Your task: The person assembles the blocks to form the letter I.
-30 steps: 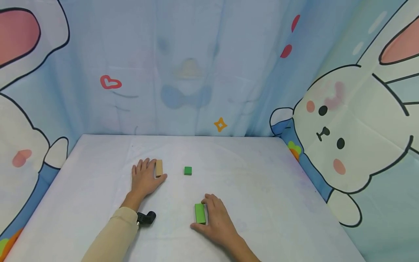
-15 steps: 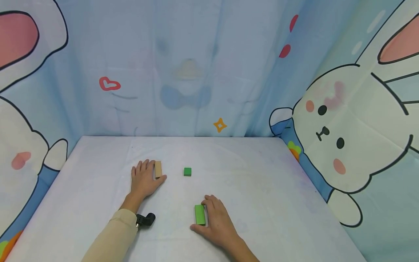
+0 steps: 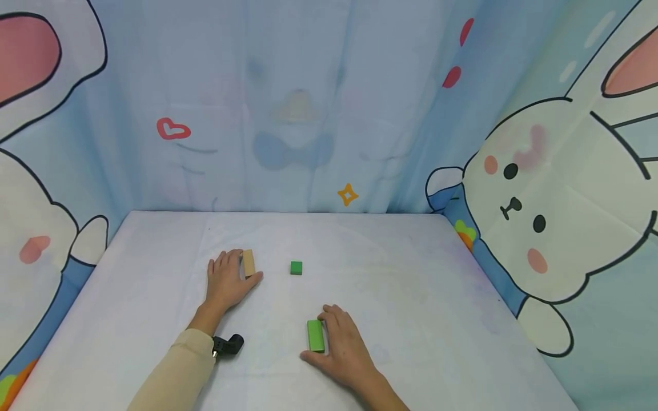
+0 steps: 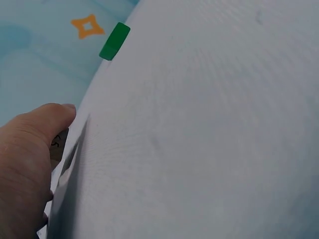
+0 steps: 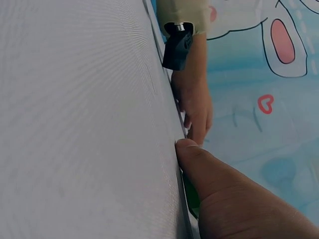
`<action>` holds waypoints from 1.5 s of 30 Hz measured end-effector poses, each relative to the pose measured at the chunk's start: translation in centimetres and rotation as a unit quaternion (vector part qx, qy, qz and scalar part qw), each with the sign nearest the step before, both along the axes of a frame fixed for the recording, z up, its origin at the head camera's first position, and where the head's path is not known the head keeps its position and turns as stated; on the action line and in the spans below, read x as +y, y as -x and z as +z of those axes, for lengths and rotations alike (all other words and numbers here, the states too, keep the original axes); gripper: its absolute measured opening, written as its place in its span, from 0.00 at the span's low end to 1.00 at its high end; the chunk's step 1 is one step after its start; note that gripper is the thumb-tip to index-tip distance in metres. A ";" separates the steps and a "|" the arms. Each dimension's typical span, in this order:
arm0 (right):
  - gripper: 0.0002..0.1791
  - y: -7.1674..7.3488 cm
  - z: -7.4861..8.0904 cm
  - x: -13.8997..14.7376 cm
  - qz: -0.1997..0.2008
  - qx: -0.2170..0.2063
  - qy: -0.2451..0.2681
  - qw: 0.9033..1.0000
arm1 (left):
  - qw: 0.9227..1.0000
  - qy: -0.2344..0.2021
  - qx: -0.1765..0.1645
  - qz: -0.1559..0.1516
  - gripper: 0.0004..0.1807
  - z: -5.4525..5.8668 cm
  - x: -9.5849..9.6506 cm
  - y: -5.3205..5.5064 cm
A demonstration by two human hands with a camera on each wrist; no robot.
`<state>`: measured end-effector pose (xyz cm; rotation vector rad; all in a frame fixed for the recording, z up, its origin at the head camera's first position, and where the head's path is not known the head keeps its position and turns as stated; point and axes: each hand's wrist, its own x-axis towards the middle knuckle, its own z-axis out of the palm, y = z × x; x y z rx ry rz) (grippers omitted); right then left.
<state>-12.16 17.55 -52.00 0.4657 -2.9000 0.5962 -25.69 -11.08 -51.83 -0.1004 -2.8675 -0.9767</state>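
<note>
My left hand [image 3: 226,285] lies around a tan wooden block [image 3: 249,263], the thumb at its near end and the index finger along its left side. In the left wrist view, part of this wooden block [image 4: 57,149] shows behind the thumb, with dark marks on it. A light green oblong block [image 3: 316,335] sits between the thumb and curled fingers of my right hand [image 3: 343,348]. The right wrist view shows only a sliver of that green block [image 5: 191,196] below the thumb. A small darker green block [image 3: 296,268] stands apart, right of the left hand.
A white cloth covers the table [image 3: 411,297]. Behind it hangs a light blue curtain [image 3: 216,68] printed with white rabbits. A black wrist-worn device [image 3: 228,345] sits at the left sleeve's cuff.
The wooden block has turned slightly, its far end leaning left. Both hands and the other blocks stay in nearly the same places; the whole view shifts a little.
</note>
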 end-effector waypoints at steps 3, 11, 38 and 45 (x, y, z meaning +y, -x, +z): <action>0.42 0.0 0.2 0.0 -0.002 0.002 0.006 1.000 | 1.000 -0.008 0.002 0.002 0.47 0.1 0.0 0.0; 0.43 0.1 0.0 0.2 -0.010 -0.007 0.011 1.000 | 1.000 -0.016 0.009 0.002 0.47 0.3 0.4 -0.3; 0.47 -0.1 -0.1 0.3 0.007 0.001 0.007 1.000 | 1.000 -0.025 0.004 0.000 0.47 0.5 1.0 -1.4; 0.48 -0.1 -0.1 0.0 0.001 -0.021 0.002 1.000 | 1.000 -0.023 0.017 0.000 0.46 0.3 1.0 -1.8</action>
